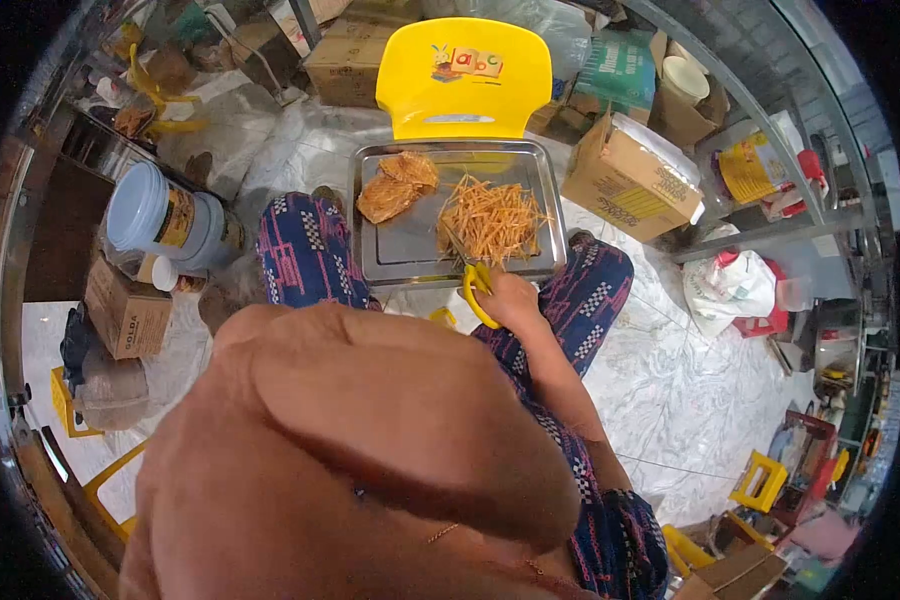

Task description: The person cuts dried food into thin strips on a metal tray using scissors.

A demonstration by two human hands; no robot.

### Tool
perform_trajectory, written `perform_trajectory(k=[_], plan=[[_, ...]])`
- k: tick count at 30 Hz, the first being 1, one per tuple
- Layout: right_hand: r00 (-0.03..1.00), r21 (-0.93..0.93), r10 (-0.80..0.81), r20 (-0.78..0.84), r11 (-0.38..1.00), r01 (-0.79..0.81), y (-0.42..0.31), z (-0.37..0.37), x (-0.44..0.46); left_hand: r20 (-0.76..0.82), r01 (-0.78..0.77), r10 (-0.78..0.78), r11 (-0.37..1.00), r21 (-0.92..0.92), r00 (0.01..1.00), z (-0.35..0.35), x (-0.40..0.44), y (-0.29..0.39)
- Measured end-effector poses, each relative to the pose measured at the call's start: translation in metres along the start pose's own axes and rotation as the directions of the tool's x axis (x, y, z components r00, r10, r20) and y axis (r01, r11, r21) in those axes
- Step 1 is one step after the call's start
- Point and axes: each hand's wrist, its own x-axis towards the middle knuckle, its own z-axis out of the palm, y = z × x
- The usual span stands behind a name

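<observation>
My right hand (515, 302) is closed on the handles of yellow scissors (478, 298) at the front edge of a metal tray (390, 262). The blades reach into a pile of thin orange-brown strips (495, 222) on the tray's right side. Flat, wrinkled orange-brown pieces (398, 187) lie at the tray's upper left; their kind is unclear. What appears to be my left hand (400, 400) is raised very close to the camera, large and blurred, away from the tray. Its fingers cannot be made out clearly, nor can anything in them.
Behind the tray rises a yellow chair back (460, 75) with "abc" on it. Blue buckets (160, 210) and a cardboard box (127, 307) stand left. An open carton (632, 178) and a white bag (730, 290) are right. My patterned trouser legs (310, 250) flank the tray.
</observation>
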Motion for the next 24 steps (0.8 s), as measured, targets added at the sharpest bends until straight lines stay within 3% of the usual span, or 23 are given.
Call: perform_trajectory(k=[24], plan=[[1.000, 0.002, 0.016, 0.024, 1.000, -0.016, -0.004, -0.006, -0.006, -0.003, -0.036, 0.037, 0.998, 0.050, 0.999, -0.002, -0.011, -0.006]])
